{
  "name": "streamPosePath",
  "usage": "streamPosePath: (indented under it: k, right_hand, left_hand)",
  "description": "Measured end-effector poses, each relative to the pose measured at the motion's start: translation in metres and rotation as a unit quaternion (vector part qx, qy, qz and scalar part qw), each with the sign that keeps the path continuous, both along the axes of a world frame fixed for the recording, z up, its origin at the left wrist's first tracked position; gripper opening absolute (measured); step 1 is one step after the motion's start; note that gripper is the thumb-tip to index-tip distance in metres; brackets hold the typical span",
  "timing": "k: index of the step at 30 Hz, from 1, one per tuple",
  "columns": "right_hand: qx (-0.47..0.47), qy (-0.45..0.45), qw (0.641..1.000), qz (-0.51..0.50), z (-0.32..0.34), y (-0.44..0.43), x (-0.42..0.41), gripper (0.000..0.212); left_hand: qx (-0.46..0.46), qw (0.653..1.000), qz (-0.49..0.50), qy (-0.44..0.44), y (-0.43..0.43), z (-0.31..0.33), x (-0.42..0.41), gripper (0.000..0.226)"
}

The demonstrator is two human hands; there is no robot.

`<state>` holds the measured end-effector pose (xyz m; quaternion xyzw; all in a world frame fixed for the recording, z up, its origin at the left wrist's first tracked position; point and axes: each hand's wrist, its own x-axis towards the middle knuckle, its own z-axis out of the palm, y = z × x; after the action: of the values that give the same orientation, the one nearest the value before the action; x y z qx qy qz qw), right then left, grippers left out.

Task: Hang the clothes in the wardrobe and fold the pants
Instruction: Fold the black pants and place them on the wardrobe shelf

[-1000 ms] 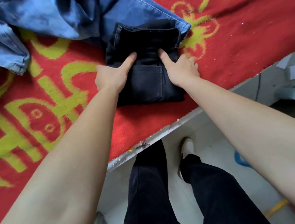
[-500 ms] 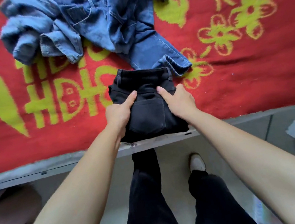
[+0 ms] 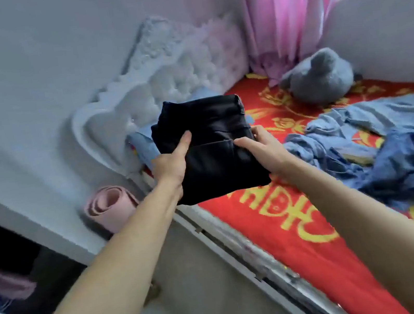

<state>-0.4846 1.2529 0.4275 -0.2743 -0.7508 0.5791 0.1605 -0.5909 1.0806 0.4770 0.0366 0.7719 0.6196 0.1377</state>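
Folded black pants [image 3: 213, 150] held over the bed [image 3: 280, 226]. Left hand [image 3: 171, 165] & right hand [image 3: 262, 150], fingers [image 3: 245, 141] pinching opp. sides. Soft, floppy, prob. light, so support underneath or the folds slip.

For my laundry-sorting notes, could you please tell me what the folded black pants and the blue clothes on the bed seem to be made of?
The folded black pants, gripped by the left hand and right hand, look like matte denim: a stitched patch pocket and thick waistband show, though blur hides the weave. The blue clothes look like washed denim, unevenly faded.
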Motion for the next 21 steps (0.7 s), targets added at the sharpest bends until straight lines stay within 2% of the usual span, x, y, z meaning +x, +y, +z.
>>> streamPosePath:
  k: [5, 9, 12, 15, 18, 21]
  right_hand:
    - [0.052, 0.111, 0.976, 0.181, 0.118, -0.112, -0.121, 0.077]
    - [0.126, 0.202, 0.939, 0.248, 0.186, -0.211, -0.195, 0.077]
    - [0.178, 0.266, 0.906, 0.276, 0.212, -0.278, -0.239, 0.064]
    - [0.197, 0.297, 0.876, 0.325, 0.221, -0.337, -0.275, 0.055]
    - [0.220, 0.326, 0.836, 0.383, 0.221, -0.392, -0.310, 0.039]
    - [0.221, 0.332, 0.811, 0.427, 0.229, -0.442, -0.341, 0.030]
  left_hand:
    - [0.083, 0.983, 0.159, 0.046, -0.146, 0.108, -0.065, 0.046]
    - [0.128, 0.955, 0.249, 0.099, -0.246, 0.161, -0.110, 0.048]
    - [0.155, 0.930, 0.306, 0.132, -0.310, 0.180, -0.141, 0.053]
    - [0.174, 0.909, 0.349, 0.147, -0.369, 0.188, -0.160, 0.047]
    - [0.189, 0.889, 0.393, 0.143, -0.422, 0.191, -0.176, 0.060]
    - [0.180, 0.864, 0.434, 0.178, -0.468, 0.208, -0.191, 0.038]
